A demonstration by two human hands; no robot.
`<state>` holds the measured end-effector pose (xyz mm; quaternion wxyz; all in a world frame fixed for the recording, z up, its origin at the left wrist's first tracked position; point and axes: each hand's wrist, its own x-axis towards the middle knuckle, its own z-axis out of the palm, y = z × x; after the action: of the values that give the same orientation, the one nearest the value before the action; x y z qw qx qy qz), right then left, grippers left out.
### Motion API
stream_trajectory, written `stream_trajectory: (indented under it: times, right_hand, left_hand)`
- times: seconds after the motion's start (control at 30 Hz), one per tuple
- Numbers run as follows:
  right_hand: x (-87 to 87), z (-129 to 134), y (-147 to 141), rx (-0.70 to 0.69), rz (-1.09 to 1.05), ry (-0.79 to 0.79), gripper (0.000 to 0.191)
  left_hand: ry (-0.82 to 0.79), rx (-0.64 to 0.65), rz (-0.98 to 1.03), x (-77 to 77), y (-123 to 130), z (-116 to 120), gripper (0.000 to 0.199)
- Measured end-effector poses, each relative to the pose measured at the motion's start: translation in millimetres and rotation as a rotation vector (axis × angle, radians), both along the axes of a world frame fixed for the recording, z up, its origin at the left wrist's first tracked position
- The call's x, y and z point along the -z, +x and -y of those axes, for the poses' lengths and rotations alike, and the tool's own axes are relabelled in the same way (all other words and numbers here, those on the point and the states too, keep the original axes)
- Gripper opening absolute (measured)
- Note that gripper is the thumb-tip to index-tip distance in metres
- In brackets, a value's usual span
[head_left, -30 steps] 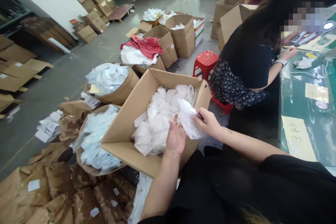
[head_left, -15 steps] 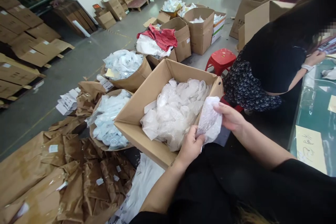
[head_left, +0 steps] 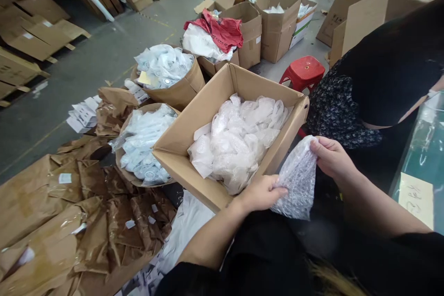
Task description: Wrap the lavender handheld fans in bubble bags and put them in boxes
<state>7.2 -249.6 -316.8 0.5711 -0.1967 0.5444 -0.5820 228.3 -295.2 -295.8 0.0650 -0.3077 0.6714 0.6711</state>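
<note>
A bubble-wrap bag (head_left: 297, 185) hangs between my two hands, just outside the near right edge of an open cardboard box (head_left: 189, 134). My left hand (head_left: 262, 192) pinches its left side, thumb on top. At its upper right corner, my right hand (head_left: 333, 156) grips it between thumb and fingers. The bag looks flat and see-through; whether anything is in it I cannot tell. Inside the box lies a heap of similar whitish bubble-wrap bags (head_left: 236, 138).
Cartons of bluish plastic packs (head_left: 147, 141) stand left of the box. Brown wrapped parcels (head_left: 65, 212) cover the lower left. A red stool (head_left: 303, 71) is behind the box. At right a person in black (head_left: 398, 64) sits by a green table (head_left: 425, 148) bearing a paper note (head_left: 416, 199).
The bag has moved right and down, away from the box, and now spreads wider between my hands. My view has tilted downward a little.
</note>
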Motion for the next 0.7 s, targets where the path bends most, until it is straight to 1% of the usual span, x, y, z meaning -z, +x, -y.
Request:
stream_trajectory:
  times: [0.03, 0.07, 0.1, 0.13, 0.17, 0.2, 0.27, 0.3, 0.33, 0.37, 0.4, 0.43, 0.47, 0.5, 0.53, 0.6, 0.63, 0.7]
  right_hand:
    - [1.3, 3.0, -4.1, 0.047, -0.001, -0.012, 0.031]
    - [1.3, 6.4, -6.8, 0.103, 0.008, -0.031, 0.030]
    - [0.0, 10.0, -8.4, 0.160, 0.027, -0.055, 0.028]
    - [-2.4, 13.5, -9.3, 0.206, 0.050, -0.077, 0.027]
    - [-5.4, 16.4, -9.8, 0.221, 0.076, -0.088, 0.029]
    - [-8.4, 18.6, -10.2, 0.198, 0.102, -0.083, 0.032]
    - [-11.4, 19.5, -11.0, 0.068, 0.156, -0.025, 0.033]
    - [-10.4, 18.1, -11.4, -0.013, 0.178, 0.018, 0.032]
    - [-7.5, 15.6, -11.8, -0.083, 0.194, 0.058, 0.032]
    - [-2.9, 12.3, -11.9, -0.132, 0.204, 0.086, 0.031]
    - [2.7, 8.5, -11.7, -0.163, 0.207, 0.099, 0.032]
    - [8.6, 4.7, -11.1, -0.192, 0.204, 0.097, 0.032]
    - [14.0, 1.3, -9.8, -0.229, 0.192, 0.073, 0.034]
    - [17.8, -1.3, -7.9, -0.275, 0.164, 0.018, 0.035]
    - [19.5, -2.6, -5.1, -0.337, 0.117, -0.070, 0.037]
    - [15.1, -1.2, 2.8, -0.486, -0.048, -0.307, 0.036]
    - [9.5, 1.2, 7.7, -0.548, -0.161, -0.428, 0.034]
    - [-4.9, 7.5, 18.4, -0.616, -0.407, -0.616, 0.026]
  left_hand:
    - [0.032, 0.073, 0.020, 2.5, 9.4, 13.0, 0.024]
    - [0.071, 0.115, 0.056, 7.2, 19.0, 27.7, 0.025]
    - [0.090, 0.118, 0.115, 14.2, 28.0, 42.8, 0.026]
    - [0.070, 0.073, 0.199, 23.5, 35.8, 57.2, 0.028]
    - [-0.010, -0.005, 0.314, 34.4, 42.1, 69.7, 0.029]
    - [-0.134, -0.086, 0.434, 46.1, 46.8, 79.6, 0.031]
    - [-0.318, -0.168, 0.620, 67.7, 52.4, 90.8, 0.030]
    - [-0.357, -0.180, 0.667, 75.2, 54.4, 92.5, 0.026]
    - [-0.366, -0.184, 0.686, 79.4, 56.7, 92.5, 0.019]
    - [-0.370, -0.188, 0.687, 79.8, 59.8, 91.3, 0.011]
    - [-0.374, -0.210, 0.654, 76.4, 64.2, 89.6, 0.005]
    - [-0.371, -0.262, 0.582, 69.7, 69.6, 87.5, 0.004]
    - [-0.346, -0.339, 0.469, 60.6, 75.7, 85.2, 0.005]
    - [-0.296, -0.430, 0.324, 49.9, 81.7, 82.5, 0.005]
    - [-0.227, -0.527, 0.164, 38.8, 86.6, 79.2, 0.007]
    - [-0.092, -0.691, -0.117, 18.8, 89.8, 70.2, 0.016]
    - [-0.052, -0.728, -0.199, 10.9, 87.3, 64.5, 0.019]
    - [-0.039, -0.739, -0.290, 0.4, 74.8, 51.6, 0.019]
